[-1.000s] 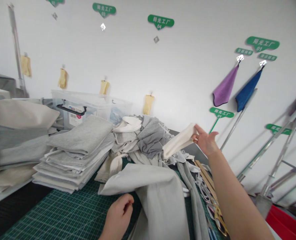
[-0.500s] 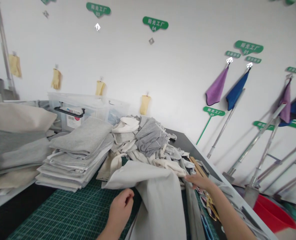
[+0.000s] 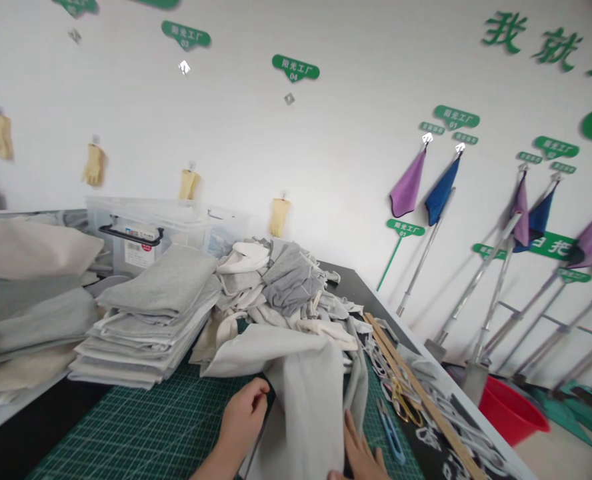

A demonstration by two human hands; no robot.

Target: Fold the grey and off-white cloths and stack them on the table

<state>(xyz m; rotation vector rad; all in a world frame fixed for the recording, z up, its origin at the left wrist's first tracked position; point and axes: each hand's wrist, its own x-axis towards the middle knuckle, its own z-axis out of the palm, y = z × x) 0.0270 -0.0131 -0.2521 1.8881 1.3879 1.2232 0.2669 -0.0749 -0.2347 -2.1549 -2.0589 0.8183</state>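
A long pale grey cloth (image 3: 311, 393) is draped over the green cutting mat (image 3: 171, 413), its far end lying against a heap of fabric. My left hand (image 3: 243, 417) is closed beside the cloth's left edge, thumb against curled fingers; what is inside them, if anything, is hidden. Along the right edge of the same cloth, my right hand (image 3: 359, 453) lies with fingers stretched out, partly cut off by the frame. A grey fabric strip (image 3: 359, 387) runs just beyond its fingertips. Blue-handled thread snips (image 3: 391, 433) lie to the right of that hand.
A folded cloth stack (image 3: 151, 320) stands on the left, with a clear plastic bin (image 3: 176, 227) behind. Crumpled fabric (image 3: 291, 280) is heaped at the back. Gold-handled scissors (image 3: 406, 403) and a wooden ruler (image 3: 426, 400) lie right. A red bucket (image 3: 511, 410) stands beyond the table.
My right hand has come from the far right side of the cloth down towards me. The wooden ruler and scissors show more fully. My left hand stays almost where it was; the view has turned right.
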